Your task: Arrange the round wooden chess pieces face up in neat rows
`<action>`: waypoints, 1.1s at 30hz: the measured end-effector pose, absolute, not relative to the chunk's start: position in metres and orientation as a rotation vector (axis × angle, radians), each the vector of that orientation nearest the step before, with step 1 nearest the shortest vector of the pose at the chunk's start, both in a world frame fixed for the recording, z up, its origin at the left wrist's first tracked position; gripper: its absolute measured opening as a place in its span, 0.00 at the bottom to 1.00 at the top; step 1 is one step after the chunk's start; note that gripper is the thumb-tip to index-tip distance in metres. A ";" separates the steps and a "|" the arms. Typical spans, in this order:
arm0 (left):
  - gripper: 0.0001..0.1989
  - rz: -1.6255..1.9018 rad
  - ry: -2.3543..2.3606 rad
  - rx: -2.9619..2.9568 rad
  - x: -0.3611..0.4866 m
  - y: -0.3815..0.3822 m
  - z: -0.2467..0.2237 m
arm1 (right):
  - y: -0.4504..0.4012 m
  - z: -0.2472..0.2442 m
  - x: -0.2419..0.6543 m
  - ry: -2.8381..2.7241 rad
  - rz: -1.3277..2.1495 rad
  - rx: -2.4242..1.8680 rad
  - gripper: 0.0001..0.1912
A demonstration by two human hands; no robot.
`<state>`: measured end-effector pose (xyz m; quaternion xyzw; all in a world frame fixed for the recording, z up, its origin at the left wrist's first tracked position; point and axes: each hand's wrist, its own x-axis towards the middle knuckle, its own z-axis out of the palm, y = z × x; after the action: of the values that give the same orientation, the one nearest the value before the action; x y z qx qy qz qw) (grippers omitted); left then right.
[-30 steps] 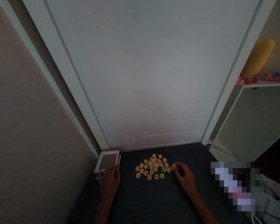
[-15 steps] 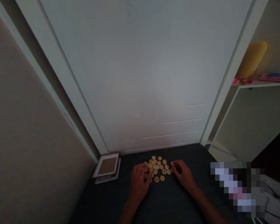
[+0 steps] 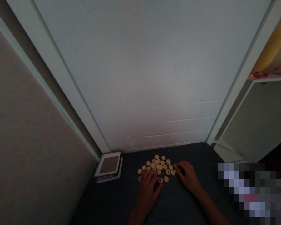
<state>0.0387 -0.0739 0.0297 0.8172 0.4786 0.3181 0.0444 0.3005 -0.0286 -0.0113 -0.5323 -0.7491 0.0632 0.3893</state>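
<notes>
Several small round wooden discs lie in a loose, partly overlapping cluster on the dark table. Over the lower left of the cluster is my left hand, palm down with fingers spread, hiding some discs. Its thumb and index finger stand apart around a disc with a red picture, which lies at the near edge. At the cluster's right side, my right hand has thumb and index finger curled together at a wooden disc, partly hidden by the fingertips. Another disc with a dark picture lies between the hands.
Two stacked frame-like items lie at the table's back left corner. A white panel with embossed hearts rises behind the dark table. At right, a shelf holds a yellow object; a blurred-out patch covers the lower right.
My left hand has moved right, from the cluster's left side to the disc with the red picture, uncovering discs at the left. My right hand stays by its disc. The view has shifted slightly.
</notes>
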 end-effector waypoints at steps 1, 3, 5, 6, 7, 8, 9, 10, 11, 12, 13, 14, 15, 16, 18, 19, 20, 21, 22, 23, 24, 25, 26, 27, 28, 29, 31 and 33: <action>0.08 0.991 1.467 2.489 0.039 -0.073 0.030 | -0.028 -0.012 0.301 -1.907 0.157 -1.353 0.08; 0.07 1.023 1.466 2.476 0.038 -0.072 0.030 | -0.028 -0.012 0.301 -1.907 0.152 -1.352 0.08; 0.08 1.031 1.455 2.472 0.036 -0.071 0.031 | -0.028 -0.012 0.300 -1.903 0.153 -1.353 0.08; 0.09 1.025 1.450 2.471 0.034 -0.070 0.031 | -0.028 -0.011 0.300 -1.896 0.154 -1.353 0.08; 0.10 1.015 1.445 2.469 0.032 -0.070 0.032 | -0.029 -0.010 0.300 -1.888 0.157 -1.352 0.08; 0.11 1.005 1.442 2.464 0.030 -0.069 0.032 | -0.029 -0.008 0.299 -1.879 0.163 -1.349 0.08; 0.12 0.999 1.442 2.456 0.027 -0.069 0.032 | -0.030 -0.007 0.299 -1.872 0.171 -1.345 0.08; 0.12 0.997 1.444 2.447 0.024 -0.068 0.032 | -0.030 -0.005 0.299 -1.864 0.179 -1.340 0.08; 0.13 0.997 1.447 2.437 0.020 -0.067 0.032 | -0.031 -0.003 0.299 -1.856 0.187 -1.334 0.08; 0.13 0.999 1.449 2.429 0.015 -0.067 0.032 | -0.032 0.000 0.299 -1.853 0.194 -1.324 0.08; 0.13 0.999 1.451 2.422 0.011 -0.066 0.032 | -0.033 0.001 0.299 -1.851 0.198 -1.312 0.08; 0.13 0.995 1.455 2.416 0.006 -0.067 0.031 | -0.035 0.003 0.299 -1.854 0.199 -1.298 0.08; 0.12 0.986 1.459 2.409 0.002 -0.067 0.031 | -0.036 0.005 0.299 -1.858 0.196 -1.285 0.08; 0.12 0.971 1.462 2.399 -0.002 -0.068 0.030 | -0.038 0.006 0.299 -1.864 0.191 -1.277 0.07; 0.10 0.935 1.463 2.378 -0.006 -0.070 0.030 | -0.041 0.007 0.298 -1.872 0.178 -1.277 0.05; 0.09 0.920 1.460 2.367 -0.007 -0.071 0.030 | -0.043 0.007 0.298 -1.874 0.173 -1.284 0.04; 0.07 0.907 1.457 2.359 -0.007 -0.071 0.030 | -0.045 0.006 0.298 -1.879 0.172 -1.290 0.04; 0.06 0.895 1.455 2.354 -0.007 -0.071 0.030 | -0.046 0.006 0.297 -1.890 0.176 -1.294 0.05; 0.05 0.888 1.455 2.353 -0.006 -0.071 0.029 | -0.048 0.006 0.297 -1.905 0.185 -1.295 0.05; 0.05 0.886 1.456 2.355 -0.005 -0.071 0.029 | -0.049 0.005 0.296 -1.925 0.198 -1.294 0.05; 0.05 0.886 1.456 2.360 -0.005 -0.070 0.029 | -0.051 0.004 0.296 -1.945 0.213 -1.292 0.06; 0.05 0.889 1.454 2.366 -0.004 -0.069 0.029 | -0.051 0.004 0.296 -1.963 0.226 -1.292 0.06; 0.05 0.894 1.452 2.373 -0.004 -0.068 0.028 | -0.052 0.004 0.296 -1.976 0.237 -1.293 0.06; 0.05 0.904 1.455 2.380 -0.004 -0.067 0.027 | -0.052 0.004 0.295 -1.983 0.248 -1.295 0.06; 0.05 0.915 1.462 2.387 -0.005 -0.067 0.026 | -0.052 0.004 0.295 -1.986 0.260 -1.296 0.07; 0.05 0.924 1.473 2.394 -0.005 -0.066 0.026 | -0.052 0.004 0.295 -1.983 0.273 -1.298 0.07; 0.05 0.937 1.495 2.408 -0.006 -0.066 0.024 | -0.051 0.005 0.294 -1.970 0.300 -1.297 0.07; 0.05 0.954 1.511 2.420 -0.005 -0.065 0.025 | -0.050 0.006 0.294 -1.947 0.325 -1.286 0.06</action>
<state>-0.0054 -0.0654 0.0246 0.8027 0.5011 0.3164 0.0667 0.2942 -0.0502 0.0063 -0.5044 -0.7634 0.1273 0.3828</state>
